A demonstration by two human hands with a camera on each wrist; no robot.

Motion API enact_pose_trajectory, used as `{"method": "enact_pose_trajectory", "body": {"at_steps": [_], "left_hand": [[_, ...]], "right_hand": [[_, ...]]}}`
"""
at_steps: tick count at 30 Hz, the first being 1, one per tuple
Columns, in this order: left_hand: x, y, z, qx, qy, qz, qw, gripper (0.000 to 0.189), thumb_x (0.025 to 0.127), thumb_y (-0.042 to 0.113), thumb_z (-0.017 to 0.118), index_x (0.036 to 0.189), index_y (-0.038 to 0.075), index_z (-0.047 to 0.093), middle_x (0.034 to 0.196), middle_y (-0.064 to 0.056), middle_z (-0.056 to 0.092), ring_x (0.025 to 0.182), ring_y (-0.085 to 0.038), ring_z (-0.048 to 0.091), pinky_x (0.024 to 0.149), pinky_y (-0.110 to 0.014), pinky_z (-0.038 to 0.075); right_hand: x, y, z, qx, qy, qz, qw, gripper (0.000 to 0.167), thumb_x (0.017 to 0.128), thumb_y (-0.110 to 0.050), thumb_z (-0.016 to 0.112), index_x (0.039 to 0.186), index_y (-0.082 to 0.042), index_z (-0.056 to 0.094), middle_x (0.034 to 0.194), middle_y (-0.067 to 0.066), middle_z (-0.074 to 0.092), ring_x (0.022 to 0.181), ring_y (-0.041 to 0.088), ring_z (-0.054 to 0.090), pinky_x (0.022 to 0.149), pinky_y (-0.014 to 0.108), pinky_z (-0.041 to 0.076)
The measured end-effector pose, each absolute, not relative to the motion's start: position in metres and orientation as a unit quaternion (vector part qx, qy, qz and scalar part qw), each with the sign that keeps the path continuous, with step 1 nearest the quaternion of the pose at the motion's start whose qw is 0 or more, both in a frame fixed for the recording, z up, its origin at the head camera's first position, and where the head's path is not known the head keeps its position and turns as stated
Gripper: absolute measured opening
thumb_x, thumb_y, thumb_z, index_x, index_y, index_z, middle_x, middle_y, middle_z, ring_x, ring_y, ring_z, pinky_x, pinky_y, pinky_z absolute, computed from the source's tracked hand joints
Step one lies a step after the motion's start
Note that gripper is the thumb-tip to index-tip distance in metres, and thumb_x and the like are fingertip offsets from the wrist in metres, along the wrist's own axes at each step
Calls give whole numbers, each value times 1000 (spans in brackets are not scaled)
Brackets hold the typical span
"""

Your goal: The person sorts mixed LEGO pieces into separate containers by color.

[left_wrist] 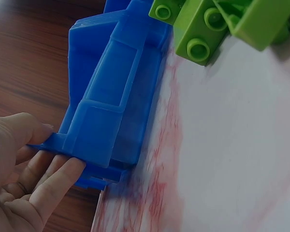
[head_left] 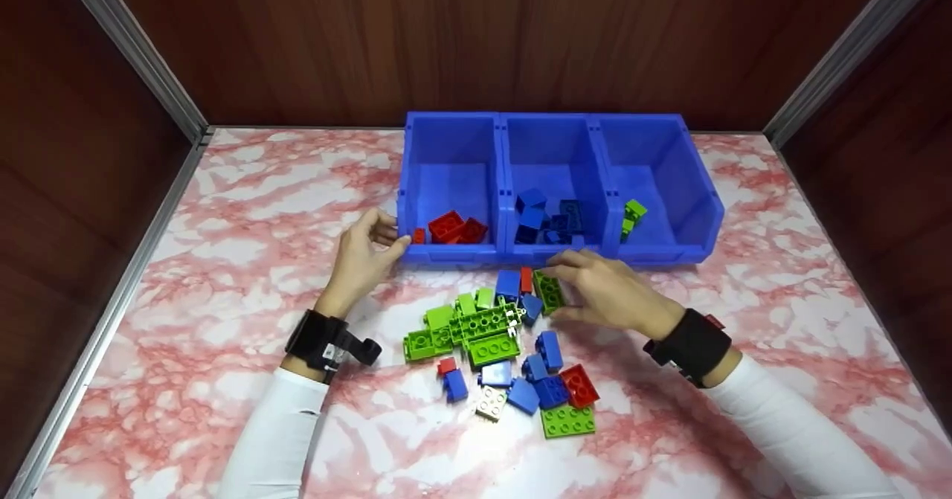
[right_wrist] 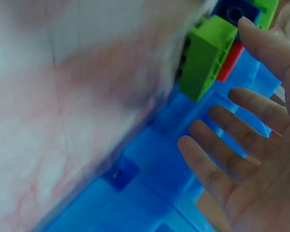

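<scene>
My left hand [head_left: 361,252] pinches the front left corner of the three-compartment blue bin [head_left: 452,256], probably steadying it; my right hand [head_left: 601,288] is spread wide beside a green toy brick [head_left: 550,293] just before the middle compartment [head_left: 539,178].

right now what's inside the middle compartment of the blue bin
Several blue bricks lie piled toward the front of the middle compartment. Whatever lies beneath the upper ones is covered.

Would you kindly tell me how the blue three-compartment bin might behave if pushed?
The blue bin would probably be stiff, as it looks like moulded plastic. Tipping seems unlikely, given its broad three-compartment spread. The loose red bricks lying in its left compartment may slide about.
</scene>
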State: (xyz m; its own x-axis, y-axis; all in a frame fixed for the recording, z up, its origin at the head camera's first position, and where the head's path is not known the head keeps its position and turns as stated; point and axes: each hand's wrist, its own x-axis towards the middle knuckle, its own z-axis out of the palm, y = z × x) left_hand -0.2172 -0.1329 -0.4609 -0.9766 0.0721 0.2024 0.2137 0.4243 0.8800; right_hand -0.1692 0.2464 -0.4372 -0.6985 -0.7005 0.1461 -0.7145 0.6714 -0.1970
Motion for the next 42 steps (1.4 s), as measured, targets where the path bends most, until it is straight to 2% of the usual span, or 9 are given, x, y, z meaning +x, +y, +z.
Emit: {"method": "enact_pose_trajectory", "body": {"at_steps": [7, 12, 22, 24, 30, 34, 38, 42], "left_hand": [[-217, -133, -460, -81, -840, -533, 58, 21, 95, 8, 75, 112, 2, 64, 107, -18, 73, 97, -27, 68, 91, -34, 57], [-217, -134, -460, -80, -841, -531, 59, 22, 94, 8, 76, 112, 2, 64, 106, -18, 73, 96, -26, 67, 88, -30, 56], [-216, -134, -459, -73, -843, -530, 57, 22, 94, 9, 76, 112, 2, 64, 106, -17, 73, 96, -26, 67, 87, -27, 56], [-217, -134, -459, -74, -843, -530, 58, 21, 94, 9, 75, 111, 2, 64, 105, -17, 73, 96, -25, 68, 86, -26, 56], [-216, -132, -459, -81, -841, -531, 67, 20, 95, 8, 75, 110, 0, 64, 104, -18, 73, 95, -27, 68, 86, -27, 56], [-216, -132, -460, -81, -841, -531, 66, 22, 94, 8, 75, 111, 1, 64, 105, -18, 73, 95, -27, 68, 87, -27, 55], [-217, -132, -460, -78, -840, -533, 59, 22, 94, 8, 75, 112, 2, 64, 106, -18, 73, 96, -27, 67, 88, -28, 56], [-217, -132, -461, -76, -839, -535, 57, 22, 94, 8, 75, 112, 2, 64, 107, -17, 73, 96, -26, 67, 88, -30, 56]], "right_hand": [[-168, 240, -440, 380, -920, 94, 29, 67, 79, -37, 93, 134, -7, 71, 134, 13, 71, 122, 35, 68, 88, 45, 67], [-166, 240, -443, 382, -919, 89, 32, 63, 79, -32, 94, 132, -6, 72, 137, 14, 70, 126, 37, 67, 85, 44, 67], [-157, 247, -444, 398, -911, 89, 50, 54, 78, -29, 94, 124, -8, 76, 130, 13, 74, 115, 34, 71, 90, 44, 66], [-154, 251, -444, 395, -913, 90, 48, 54, 78, -28, 94, 125, -9, 76, 132, 13, 74, 116, 34, 71, 92, 45, 66], [-139, 269, -444, 372, -924, 85, 39, 60, 74, -29, 97, 126, -10, 76, 136, 12, 72, 119, 34, 69, 87, 44, 66], [-132, 280, -445, 367, -925, 83, 49, 60, 73, -32, 97, 124, -9, 76, 131, 11, 74, 116, 31, 70, 89, 44, 65], [-127, 288, -444, 366, -925, 85, 51, 55, 74, -31, 97, 120, -8, 77, 127, 10, 75, 111, 30, 69, 86, 42, 65], [-126, 290, -441, 371, -924, 82, 50, 58, 75, -36, 96, 123, -10, 76, 127, 11, 73, 113, 31, 67, 89, 46, 64]]}}
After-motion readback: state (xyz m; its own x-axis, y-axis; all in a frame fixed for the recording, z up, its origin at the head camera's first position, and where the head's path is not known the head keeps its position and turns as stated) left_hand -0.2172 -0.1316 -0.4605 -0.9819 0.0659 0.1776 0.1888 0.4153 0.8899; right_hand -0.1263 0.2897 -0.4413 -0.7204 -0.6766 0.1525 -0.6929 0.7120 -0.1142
